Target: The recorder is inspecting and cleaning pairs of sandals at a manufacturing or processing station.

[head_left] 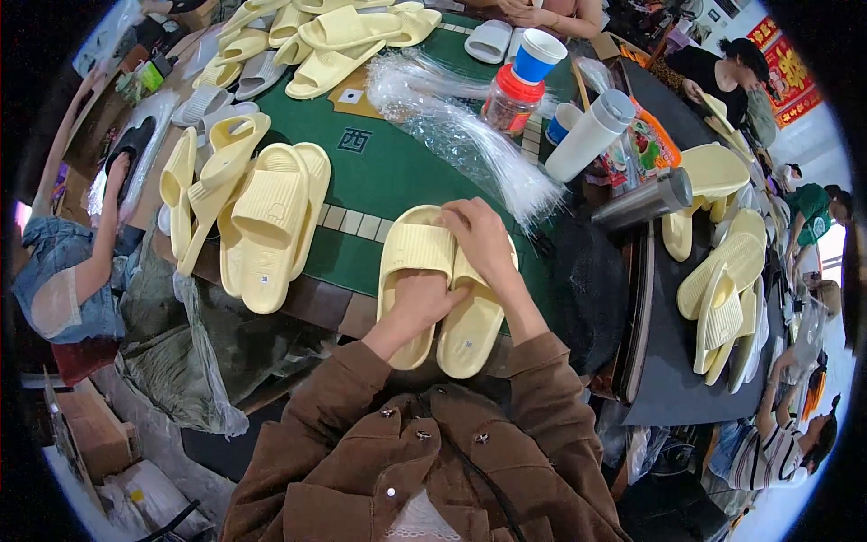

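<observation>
Left grip [418, 303] reaches in under the ribbed strap of the left cream slide [414, 244]; its fingers are hidden from me there, so I cannot tell how far they are spread or whether they pinch anything. Right grip [480, 237] arches palm-down over the strap of the right cream slide [470, 336], fingers bent; whether it squeezes or merely rests, I cannot tell. Both slides lie side by side at the near edge of the green surface [388, 176], heels toward the wearer. I judge that this leaves their open backs free for a hand to enter, while the upper hand probably steadies the pair.

Beyond them, a clear plastic bag [406, 81] wraps a bundle of clear strands [528, 185], whose ends fan out toward the pair, likely for easy reach. The red-lidded jar [512, 104] holds something brownish that I cannot make out, and its lid serves as a stand for a blue-and-white paper cup [539, 59]. A second paper cup [560, 124] stands just beside a white tumbler [591, 137]; I cannot see what either contains. To the left, more cream slides [271, 212] overlap, presumably to save room.
</observation>
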Action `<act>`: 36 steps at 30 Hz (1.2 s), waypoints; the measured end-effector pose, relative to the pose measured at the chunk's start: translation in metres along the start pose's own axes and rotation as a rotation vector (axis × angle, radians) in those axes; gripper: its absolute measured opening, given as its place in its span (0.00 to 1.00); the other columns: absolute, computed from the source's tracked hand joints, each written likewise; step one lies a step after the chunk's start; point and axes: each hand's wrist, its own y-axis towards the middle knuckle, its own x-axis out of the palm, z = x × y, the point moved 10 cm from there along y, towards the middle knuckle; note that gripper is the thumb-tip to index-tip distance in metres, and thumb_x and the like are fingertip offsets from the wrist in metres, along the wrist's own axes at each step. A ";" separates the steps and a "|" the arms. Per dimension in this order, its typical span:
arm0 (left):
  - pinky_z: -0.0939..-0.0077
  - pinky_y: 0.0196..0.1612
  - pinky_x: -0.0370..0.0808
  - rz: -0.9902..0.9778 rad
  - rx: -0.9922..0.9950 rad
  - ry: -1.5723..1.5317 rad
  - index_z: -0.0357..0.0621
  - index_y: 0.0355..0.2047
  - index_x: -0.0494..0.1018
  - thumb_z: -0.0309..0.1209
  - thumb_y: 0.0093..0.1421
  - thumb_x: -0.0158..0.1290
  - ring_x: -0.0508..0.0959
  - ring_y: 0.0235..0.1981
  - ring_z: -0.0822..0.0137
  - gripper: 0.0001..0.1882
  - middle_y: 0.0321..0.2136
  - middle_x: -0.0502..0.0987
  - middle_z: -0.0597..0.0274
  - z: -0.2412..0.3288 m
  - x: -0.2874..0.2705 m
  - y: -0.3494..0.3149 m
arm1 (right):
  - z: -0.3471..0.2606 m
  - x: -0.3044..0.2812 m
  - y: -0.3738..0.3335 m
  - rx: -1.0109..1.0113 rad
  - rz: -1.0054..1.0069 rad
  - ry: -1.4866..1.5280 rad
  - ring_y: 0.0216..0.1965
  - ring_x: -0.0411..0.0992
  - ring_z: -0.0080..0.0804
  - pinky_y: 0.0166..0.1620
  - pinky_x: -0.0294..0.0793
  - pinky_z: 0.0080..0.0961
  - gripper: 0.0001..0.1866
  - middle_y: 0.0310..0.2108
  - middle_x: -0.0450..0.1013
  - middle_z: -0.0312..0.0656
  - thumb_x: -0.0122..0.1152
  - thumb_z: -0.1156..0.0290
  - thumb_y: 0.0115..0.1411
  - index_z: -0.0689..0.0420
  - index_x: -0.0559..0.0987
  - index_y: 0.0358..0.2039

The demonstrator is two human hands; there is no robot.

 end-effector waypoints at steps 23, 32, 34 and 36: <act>0.57 0.33 0.76 0.182 0.062 0.087 0.33 0.30 0.77 0.52 0.56 0.51 0.79 0.28 0.48 0.28 0.27 0.79 0.44 0.005 -0.012 -0.005 | 0.002 0.035 0.033 0.054 -0.448 -0.239 0.37 0.75 0.48 0.41 0.75 0.39 0.19 0.35 0.75 0.49 0.65 0.52 0.50 0.57 0.82 0.29; 0.57 0.43 0.74 0.030 -0.051 0.002 0.30 0.41 0.74 0.50 0.55 0.53 0.77 0.39 0.46 0.30 0.36 0.77 0.40 0.004 -0.009 -0.004 | 0.007 0.035 0.030 0.037 -0.395 -0.199 0.40 0.73 0.48 0.43 0.74 0.39 0.16 0.38 0.73 0.47 0.64 0.55 0.49 0.55 0.82 0.28; 0.57 0.43 0.73 0.060 -0.030 0.005 0.29 0.41 0.73 0.49 0.55 0.53 0.77 0.39 0.46 0.30 0.37 0.77 0.39 0.003 -0.007 -0.004 | 0.005 0.036 0.031 0.021 -0.404 -0.178 0.40 0.73 0.49 0.43 0.73 0.39 0.15 0.37 0.72 0.49 0.64 0.56 0.50 0.56 0.82 0.27; 0.56 0.43 0.73 0.312 0.112 0.059 0.28 0.41 0.72 0.49 0.56 0.54 0.77 0.39 0.45 0.29 0.37 0.76 0.37 0.011 -0.024 -0.010 | 0.001 0.039 0.032 0.002 -0.415 -0.155 0.39 0.72 0.49 0.43 0.72 0.40 0.15 0.36 0.72 0.50 0.64 0.57 0.51 0.57 0.81 0.27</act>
